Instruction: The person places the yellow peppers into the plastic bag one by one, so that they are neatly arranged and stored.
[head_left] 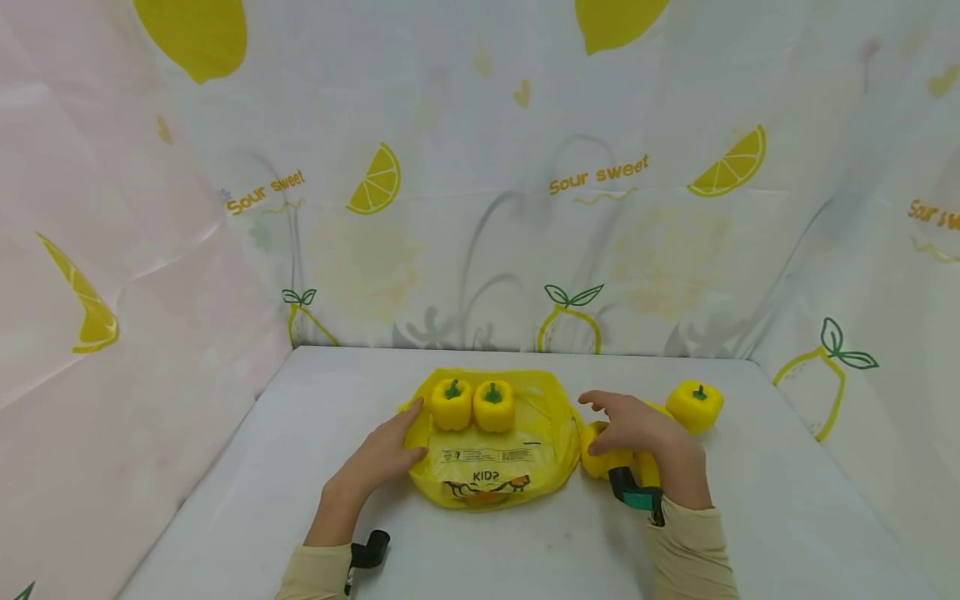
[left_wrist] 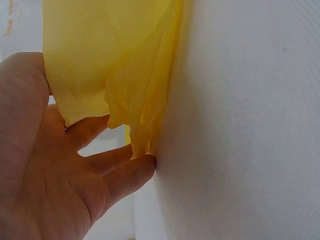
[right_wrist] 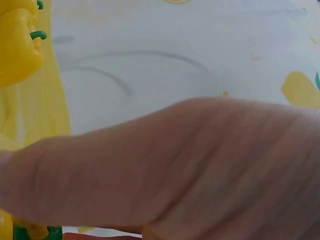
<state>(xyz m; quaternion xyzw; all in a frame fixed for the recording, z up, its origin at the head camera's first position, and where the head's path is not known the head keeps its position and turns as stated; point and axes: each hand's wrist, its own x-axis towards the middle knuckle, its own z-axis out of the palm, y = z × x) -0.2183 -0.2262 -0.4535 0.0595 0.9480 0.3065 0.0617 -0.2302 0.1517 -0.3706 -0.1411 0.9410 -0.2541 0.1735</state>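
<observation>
A half-hidden pepper (head_left: 594,467) is covered by the curved right hand (head_left: 647,429); whether it is gripped cannot be told. A yellow shape (head_left: 648,469) is obscured there; rightward, a lone pepper (head_left: 695,408) is seen. The bag (head_left: 528,433), bearing two peppers (head_left: 494,410), is touched by the loosely spread left hand (head_left: 382,454).
</observation>
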